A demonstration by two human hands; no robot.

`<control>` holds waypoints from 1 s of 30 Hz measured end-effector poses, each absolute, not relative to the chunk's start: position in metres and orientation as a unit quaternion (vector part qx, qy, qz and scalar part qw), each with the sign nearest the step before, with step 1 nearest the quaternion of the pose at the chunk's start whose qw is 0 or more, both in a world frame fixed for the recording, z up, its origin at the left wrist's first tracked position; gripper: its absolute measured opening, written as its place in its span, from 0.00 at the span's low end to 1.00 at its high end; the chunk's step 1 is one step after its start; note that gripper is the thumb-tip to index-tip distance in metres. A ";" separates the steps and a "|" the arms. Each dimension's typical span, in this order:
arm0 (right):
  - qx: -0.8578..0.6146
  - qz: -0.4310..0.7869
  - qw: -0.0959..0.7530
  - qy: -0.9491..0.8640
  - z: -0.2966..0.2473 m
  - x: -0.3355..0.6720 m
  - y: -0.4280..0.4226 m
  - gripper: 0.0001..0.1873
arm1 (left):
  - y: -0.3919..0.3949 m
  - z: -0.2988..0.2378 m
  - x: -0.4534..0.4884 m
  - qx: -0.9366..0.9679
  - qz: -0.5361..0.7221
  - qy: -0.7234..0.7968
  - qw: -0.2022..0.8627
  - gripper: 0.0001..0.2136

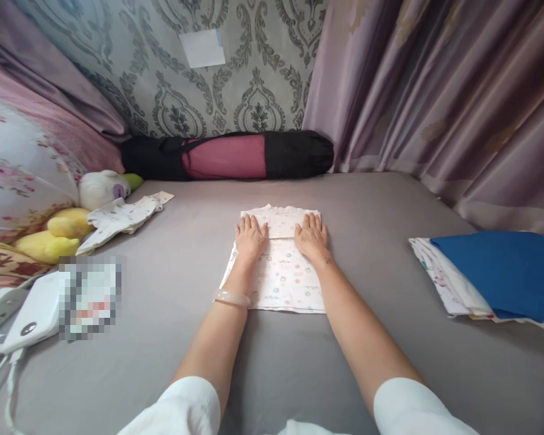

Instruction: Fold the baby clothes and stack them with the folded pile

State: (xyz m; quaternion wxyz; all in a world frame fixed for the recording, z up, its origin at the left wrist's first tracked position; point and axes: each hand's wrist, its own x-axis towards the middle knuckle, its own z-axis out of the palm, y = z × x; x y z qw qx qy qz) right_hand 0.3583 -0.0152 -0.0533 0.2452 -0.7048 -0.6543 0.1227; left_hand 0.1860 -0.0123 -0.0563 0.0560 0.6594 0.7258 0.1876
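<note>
1. Your left grip (pixel 251 238) lies flat and spread on the folded cloth, pinching nothing. A pale bangle (pixel 232 297) circles that wrist.
2. Your right grip (pixel 311 237) is also flat and spread, pinching nothing, and rests on the same cloth just beside the left one.
3. The folded cloth (pixel 281 281) is white with small colourful prints and lies on the bed in front of you, between your arms. Its folded top layer (pixel 281 222) has a frilly edge and sits under your fingertips.
4. The bed's grey sheet (pixel 381 254) spreads out around the cloth.
5. To your right, a stack of folded clothes (pixel 448 281) lies on the sheet with a blue cloth (pixel 494 272) on top.
6. To your left lie a small printed garment (pixel 122 220), a white plush toy (pixel 102 189) and a yellow plush toy (pixel 54 238).
7. Nearer you on that side are a white power strip (pixel 31 314) and a blurred patch (pixel 88 296) that hides what lies there.
8. A black and pink rolled bag (pixel 226 156) lies along the far edge of the bed, against the patterned wallpaper (pixel 263 66). A mauve curtain (pixel 435 103) hangs to the right.
</note>
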 end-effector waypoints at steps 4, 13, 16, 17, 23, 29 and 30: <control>-0.678 0.095 0.238 -0.689 -0.047 0.352 -0.018 0.30 | -0.014 -0.054 0.190 0.683 0.219 0.696 0.032 0.27; -0.616 0.084 0.134 -0.772 -0.045 0.328 -0.024 0.28 | -0.015 -0.058 0.201 0.768 0.145 0.622 0.036 0.24; -0.619 0.069 0.118 -0.773 -0.045 0.328 -0.024 0.29 | -0.014 -0.059 0.200 0.769 0.123 0.627 0.027 0.24; -0.619 0.067 0.114 -0.774 -0.045 0.329 -0.024 0.29 | -0.014 -0.058 0.200 0.770 0.122 0.626 0.023 0.24; -0.640 0.046 0.136 -0.754 -0.044 0.332 -0.023 0.29 | -0.016 -0.054 0.199 0.752 0.153 0.641 -0.007 0.24; -0.694 0.047 0.123 -0.708 -0.048 0.337 -0.020 0.31 | -0.014 -0.057 0.195 0.725 0.121 0.678 -0.009 0.27; -0.696 0.050 0.119 -0.707 -0.048 0.338 -0.020 0.31 | -0.013 -0.059 0.194 0.728 0.113 0.676 -0.005 0.27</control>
